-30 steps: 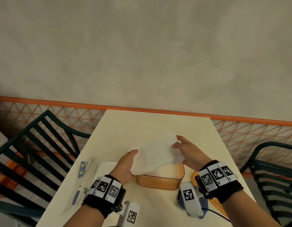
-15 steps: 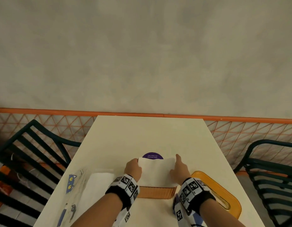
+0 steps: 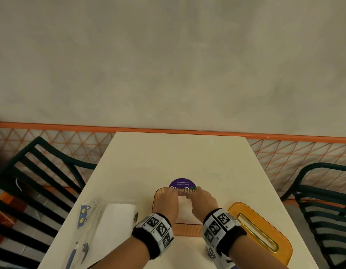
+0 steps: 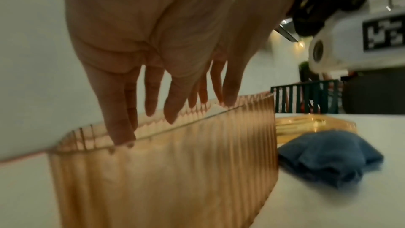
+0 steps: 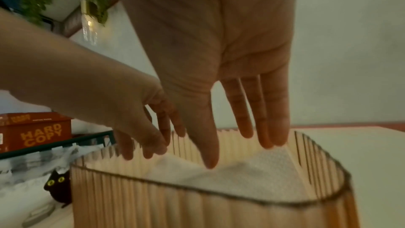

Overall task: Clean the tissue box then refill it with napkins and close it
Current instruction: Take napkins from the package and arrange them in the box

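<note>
At lower left of the head view, a plastic pack of spare napkins (image 3: 117,216) lies on the cream table (image 3: 180,156). At lower centre, the left hand (image 3: 167,202) and right hand (image 3: 203,200), fingers straight and loosely spread, reach down into the ribbed amber tissue box (image 3: 185,231), pressing a white napkin stack (image 5: 252,178) flat inside. A blue cloth (image 4: 328,155) sits beside the box. At lower right the slotted amber lid (image 3: 259,233) lies off to the side. Refilling looks nearly done; closing the box is still to come
</note>
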